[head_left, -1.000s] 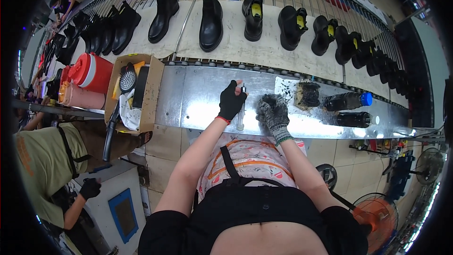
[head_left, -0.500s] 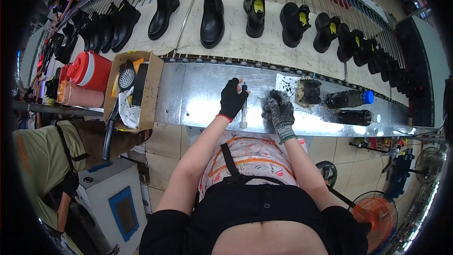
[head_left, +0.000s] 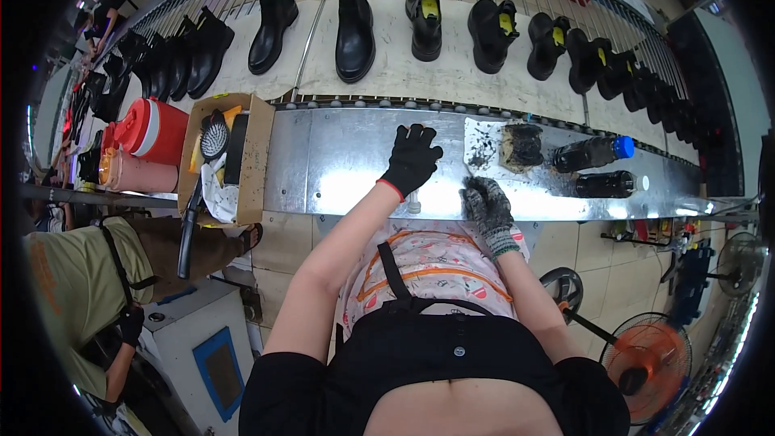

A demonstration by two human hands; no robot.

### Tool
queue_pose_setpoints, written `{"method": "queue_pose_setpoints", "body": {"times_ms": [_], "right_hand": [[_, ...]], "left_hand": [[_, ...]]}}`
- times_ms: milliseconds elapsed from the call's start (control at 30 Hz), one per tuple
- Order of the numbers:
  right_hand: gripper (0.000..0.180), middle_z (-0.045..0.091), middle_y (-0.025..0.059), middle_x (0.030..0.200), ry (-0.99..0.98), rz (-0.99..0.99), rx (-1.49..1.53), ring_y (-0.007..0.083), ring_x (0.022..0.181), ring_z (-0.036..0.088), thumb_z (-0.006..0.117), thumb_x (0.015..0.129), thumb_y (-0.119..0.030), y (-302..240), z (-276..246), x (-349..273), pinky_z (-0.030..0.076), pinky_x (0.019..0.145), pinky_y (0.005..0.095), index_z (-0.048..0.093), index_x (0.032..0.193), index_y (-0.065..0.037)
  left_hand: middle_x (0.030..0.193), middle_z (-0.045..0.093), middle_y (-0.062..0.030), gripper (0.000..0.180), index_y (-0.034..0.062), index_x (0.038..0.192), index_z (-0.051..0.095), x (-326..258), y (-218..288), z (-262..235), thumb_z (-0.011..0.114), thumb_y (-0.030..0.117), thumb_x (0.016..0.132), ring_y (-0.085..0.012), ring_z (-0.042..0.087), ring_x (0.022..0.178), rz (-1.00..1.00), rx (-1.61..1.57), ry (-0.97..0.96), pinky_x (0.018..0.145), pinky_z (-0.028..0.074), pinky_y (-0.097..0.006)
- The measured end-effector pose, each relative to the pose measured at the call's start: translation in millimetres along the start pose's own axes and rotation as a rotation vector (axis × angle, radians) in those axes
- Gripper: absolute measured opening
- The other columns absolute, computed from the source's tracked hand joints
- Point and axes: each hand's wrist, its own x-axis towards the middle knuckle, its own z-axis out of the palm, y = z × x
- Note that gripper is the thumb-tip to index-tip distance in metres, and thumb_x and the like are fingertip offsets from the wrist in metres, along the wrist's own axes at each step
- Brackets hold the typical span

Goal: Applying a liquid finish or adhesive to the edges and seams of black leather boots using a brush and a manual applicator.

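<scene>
My left hand (head_left: 412, 158), in a black glove, rests over the metal bench (head_left: 339, 178) with its fingers spread. A slender tool lies under or beside it. Only the tool's pale end (head_left: 414, 203) shows near the wrist, and the hand hides the rest. My right hand (head_left: 489, 210), in a grey knit glove stained black, lies near the bench's front edge, its fingers loosely apart and nothing visible in them. Just beyond it are a white, black-smeared sheet (head_left: 479, 153) and a dark, soaked sponge-like block (head_left: 523, 145).
Black boots (head_left: 355, 32) stand in a row on the pale conveyor (head_left: 315, 73) behind the bench. Two dark bottles, one blue-capped (head_left: 589, 152) and one white-capped (head_left: 605, 184), lie at the right. A carton (head_left: 257, 153) holds a brush (head_left: 215, 141); red jugs (head_left: 153, 133) stand beyond. Another person (head_left: 89, 274) is at left.
My left hand has shifted right over the slender tool, covering most of it, and its fingers have spread. My right hand has moved slightly right and nearer to me. The view has shifted slightly.
</scene>
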Motion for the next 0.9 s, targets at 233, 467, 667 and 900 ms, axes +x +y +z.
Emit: {"method": "queue_pose_setpoints", "body": {"times_ms": [233,467,667,900], "right_hand": [[0.036,0.062,0.0138,0.112,-0.022,-0.413,-0.653,0.0303,0.103,0.059,0.059,0.084,-0.030,-22.0,26.9,42.0,0.045,0.091,0.0393,0.061,0.113,-0.009],[0.033,0.063,0.0098,0.109,-0.176,-0.217,-0.719,0.0281,0.098,0.061,0.057,0.086,-0.031,-27.8,44.4,55.6,0.049,0.082,0.0401,0.059,0.115,-0.015],[0.031,0.063,0.0098,0.106,-0.162,-0.199,-0.737,0.0284,0.096,0.061,0.053,0.088,-0.032,-30.3,43.6,52.6,0.049,0.081,0.0408,0.059,0.112,-0.015],[0.029,0.064,0.0103,0.102,-0.172,-0.158,-0.706,0.0288,0.095,0.061,0.053,0.088,-0.036,-30.5,44.9,56.8,0.048,0.082,0.0408,0.062,0.105,-0.015]], "left_hand": [[0.106,0.053,-0.0053,0.023,0.0187,0.083,0.065,4.6,-1.5,1.5,0.070,0.026,0.062,-0.0269,0.043,0.111,0.015,0.044,-0.073,0.089,0.032,-0.046],[0.101,0.052,-0.0035,0.020,0.0188,0.083,0.065,2.3,-4.5,12.7,0.068,0.026,0.065,-0.0266,0.045,0.108,-0.015,0.069,-0.101,0.089,0.032,-0.046],[0.100,0.052,-0.0039,0.018,0.0173,0.083,0.065,2.1,1.9,7.5,0.065,0.027,0.068,-0.0250,0.045,0.109,-0.004,0.049,-0.135,0.096,0.029,-0.049],[0.096,0.050,-0.0049,0.014,0.0159,0.080,0.061,-3.0,-4.8,7.2,0.062,0.026,0.071,-0.0254,0.045,0.105,-0.005,0.069,-0.054,0.098,0.028,-0.048]]}}
